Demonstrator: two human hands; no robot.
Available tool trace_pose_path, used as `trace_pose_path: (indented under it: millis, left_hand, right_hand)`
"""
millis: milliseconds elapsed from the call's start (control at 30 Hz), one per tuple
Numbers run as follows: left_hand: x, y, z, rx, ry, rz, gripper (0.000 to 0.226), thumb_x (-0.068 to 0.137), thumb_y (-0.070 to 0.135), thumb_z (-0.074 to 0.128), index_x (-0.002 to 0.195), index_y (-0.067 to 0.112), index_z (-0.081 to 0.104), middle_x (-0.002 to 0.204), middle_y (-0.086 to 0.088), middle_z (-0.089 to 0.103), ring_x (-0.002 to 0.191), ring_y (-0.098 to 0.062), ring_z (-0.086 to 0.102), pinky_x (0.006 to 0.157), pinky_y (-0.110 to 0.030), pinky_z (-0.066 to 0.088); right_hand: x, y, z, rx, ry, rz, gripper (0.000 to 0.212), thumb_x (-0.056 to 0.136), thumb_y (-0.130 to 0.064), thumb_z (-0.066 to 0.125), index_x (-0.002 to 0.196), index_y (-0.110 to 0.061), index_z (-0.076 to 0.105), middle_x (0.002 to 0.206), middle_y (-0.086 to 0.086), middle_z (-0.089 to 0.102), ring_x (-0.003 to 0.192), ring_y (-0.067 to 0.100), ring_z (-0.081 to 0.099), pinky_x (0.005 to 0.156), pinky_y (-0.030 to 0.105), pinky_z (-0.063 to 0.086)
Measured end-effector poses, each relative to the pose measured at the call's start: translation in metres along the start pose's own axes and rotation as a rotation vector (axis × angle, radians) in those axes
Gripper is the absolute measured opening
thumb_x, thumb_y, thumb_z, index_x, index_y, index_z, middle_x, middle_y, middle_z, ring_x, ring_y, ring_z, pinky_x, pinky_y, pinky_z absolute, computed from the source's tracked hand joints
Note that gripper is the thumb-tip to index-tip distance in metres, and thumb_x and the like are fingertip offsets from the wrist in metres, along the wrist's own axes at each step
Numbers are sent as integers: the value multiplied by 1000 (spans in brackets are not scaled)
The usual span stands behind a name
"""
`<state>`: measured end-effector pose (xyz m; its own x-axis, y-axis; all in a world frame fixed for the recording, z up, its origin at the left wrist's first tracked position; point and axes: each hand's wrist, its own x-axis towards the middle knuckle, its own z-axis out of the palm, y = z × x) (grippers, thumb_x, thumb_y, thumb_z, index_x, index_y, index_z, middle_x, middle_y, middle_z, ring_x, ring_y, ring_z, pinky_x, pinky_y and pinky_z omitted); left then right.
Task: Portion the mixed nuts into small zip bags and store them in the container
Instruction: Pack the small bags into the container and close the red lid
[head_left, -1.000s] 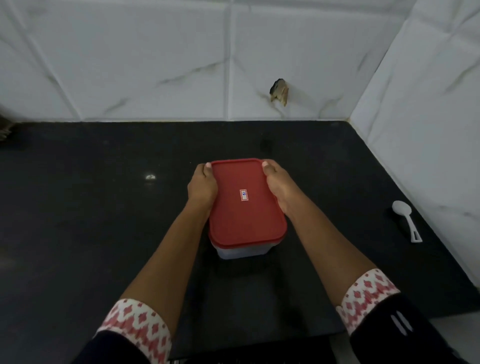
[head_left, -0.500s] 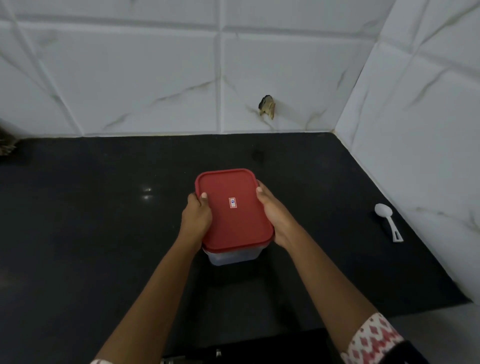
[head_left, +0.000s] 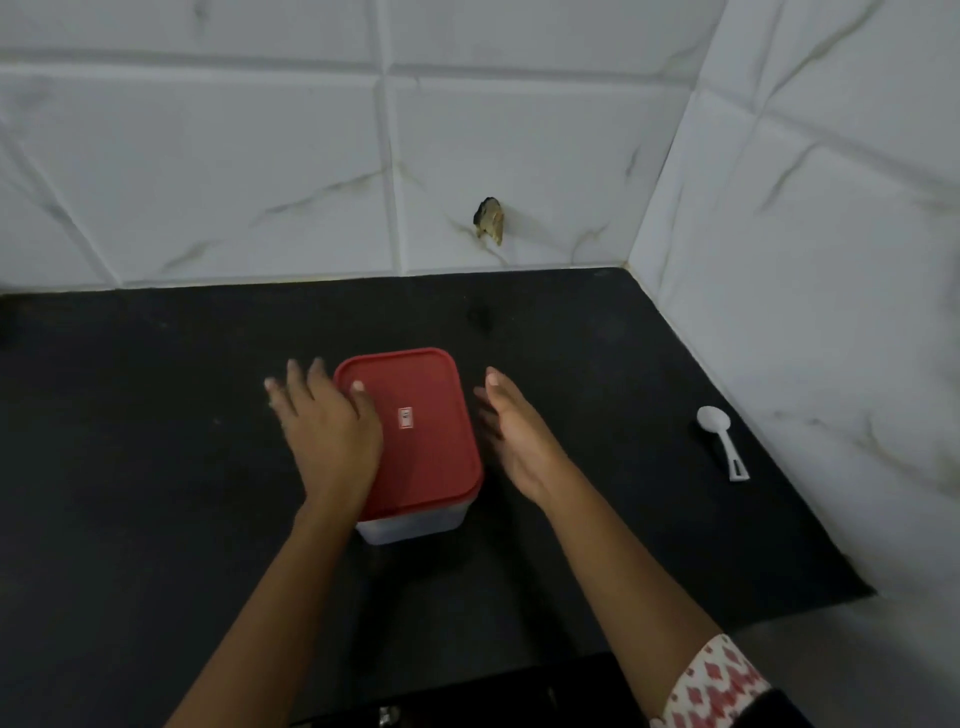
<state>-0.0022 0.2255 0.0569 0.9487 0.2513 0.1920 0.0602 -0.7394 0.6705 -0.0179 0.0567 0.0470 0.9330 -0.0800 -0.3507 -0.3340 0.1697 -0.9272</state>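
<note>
We see a white tiled wall (head_left: 208, 182) with grey veins; it fills the view from 9 o'clock over 12 o'clock to 3 o'clock and makes a corner at about 1 o'clock. Below it lies the black tabletop (head_left: 130, 467), which takes the lower half of the view.

The container (head_left: 415, 525) stands upright on the tabletop, close to the middle of the view. Its body is pale and half clear, and we cannot tell what is inside. The red lid (head_left: 431, 395) sits flat on it and carries a small label (head_left: 405, 419) near its middle.

Both forearms come in from 6 o'clock. The left hand (head_left: 327, 431) lies over the 9 o'clock edge of the lid, palm down, its fingers straight and spread apart, gripping nothing; the thumb tip rests on the lid. The right hand (head_left: 514, 436) is just beside the 3 o'clock side of the container, with its fingers straight and held together. We see a narrow gap between it and the lid.

A sleeve (head_left: 717, 686) with a red and white pattern shows on the right forearm at 5 o'clock.

A white spoon (head_left: 719, 439) lies on the tabletop at 3 o'clock from the container, well apart from it, near the side wall.

A small dark broken spot (head_left: 488, 219) shows in the wall at 12 o'clock from the container.
</note>
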Motion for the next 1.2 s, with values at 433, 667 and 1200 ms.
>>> trace_pose_path:
  millis: [433,667,1200]
  left_hand:
    - [-101,182,162,-525,-885,-82,39,94,8,41,134,12,45,119,-16,58,94,-26,62,87,-40,54]
    - [-122,217,198,-580,-1116,-331,46,94,6,37,140,11,33,129,-16,49,99,-24,54,87,-37,51]
    - [-83,196,175,-632,-1038,-317,45,91,4,34,129,23,48,86,-1,66,75,-15,64,67,-28,55]
  right_hand:
    - [-25,-41,-200,-495,728,-21,33,93,-7,41,121,-5,58,130,12,55,122,28,48,100,30,36]
    - [-34,-23,-235,-605,696,124,32,93,-4,38,120,3,53,124,20,56,114,33,51,92,33,39]
    - [-16,-19,-202,-187,512,34,35,82,1,41,91,-26,61,104,2,66,96,23,64,89,39,52]
